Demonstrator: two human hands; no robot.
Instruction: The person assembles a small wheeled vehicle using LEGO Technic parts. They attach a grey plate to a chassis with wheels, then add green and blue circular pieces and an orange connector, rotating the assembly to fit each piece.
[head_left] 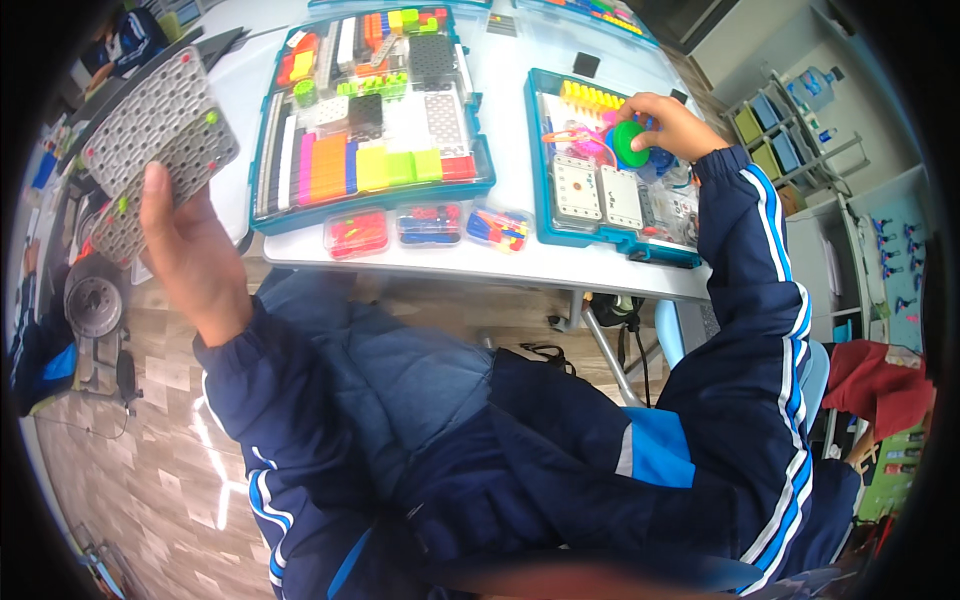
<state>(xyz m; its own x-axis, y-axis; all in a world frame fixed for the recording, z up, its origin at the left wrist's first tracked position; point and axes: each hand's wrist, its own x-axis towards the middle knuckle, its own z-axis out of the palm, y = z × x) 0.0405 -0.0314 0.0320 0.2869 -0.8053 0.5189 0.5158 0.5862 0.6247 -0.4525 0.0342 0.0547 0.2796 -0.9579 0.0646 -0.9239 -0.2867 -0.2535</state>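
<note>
My left hand point(200, 265) is raised at the left, its thumb pressed on grey perforated building plates point(160, 115) with small red and green pegs in them. The plates are held tilted, clear of the table. My right hand point(675, 128) reaches over the teal-edged parts box point(545, 205) at the right and grips a round green disc point(629, 146) by its edge. Around the disc lie yellow toothed pieces point(595, 97), pink gears point(593, 140) and blue round parts, partly covered by my hand. Two white rectangular modules point(577, 188) sit in the same box.
A larger teal-edged box point(262, 160) of sorted colourful blocks stands in the middle of the white table point(500, 150). Three small clear boxes point(357, 233) of pegs line its front edge. Shelving with bins point(770, 130) is at the right; other people are at the edges.
</note>
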